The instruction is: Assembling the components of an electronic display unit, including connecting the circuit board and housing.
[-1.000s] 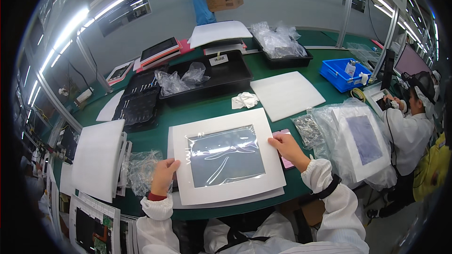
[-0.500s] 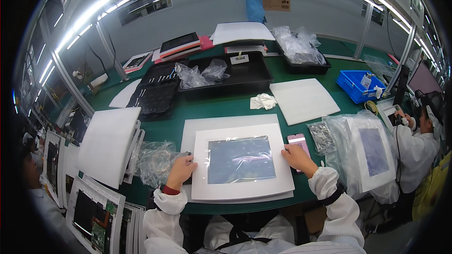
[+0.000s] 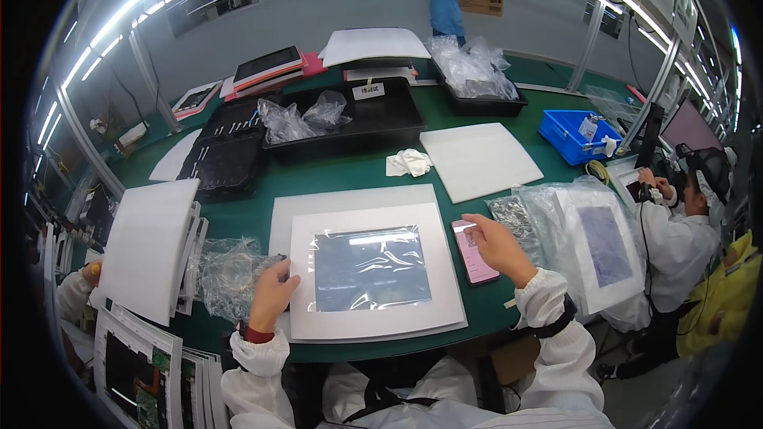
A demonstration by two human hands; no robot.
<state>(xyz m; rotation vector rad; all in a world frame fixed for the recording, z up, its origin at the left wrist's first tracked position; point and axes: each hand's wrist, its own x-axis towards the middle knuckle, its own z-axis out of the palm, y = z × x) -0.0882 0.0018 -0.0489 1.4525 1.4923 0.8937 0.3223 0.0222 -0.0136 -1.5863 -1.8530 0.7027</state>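
Observation:
A white-framed display panel (image 3: 373,326) with a grey-blue screen under creased clear film lies on a white foam sheet (image 3: 350,197) in front of me. At its left edge is my left hand (image 3: 273,295), fingers and thumb apart, the thumb close against the frame. My right hand (image 3: 501,248) is off the panel, to its right, with fingers loosely extended over the upper part of a pink phone (image 3: 478,264). Whether the fingertips touch the phone, I cannot tell. Crumpled clear plastic (image 3: 230,274) lies just left of my left hand.
Foam sheets and panels (image 3: 147,250) stand at left. A second framed panel (image 3: 606,246) rests on plastic wrap at right. Further back are a white foam sheet (image 3: 481,163), a cloth (image 3: 408,163), a black tray (image 3: 381,131) and a blue bin (image 3: 568,139). Other people work nearby.
My right hand has let go of the panel's right edge and moved over the phone. The left hand's grip has loosened at the left edge. The whole view has shifted slightly.

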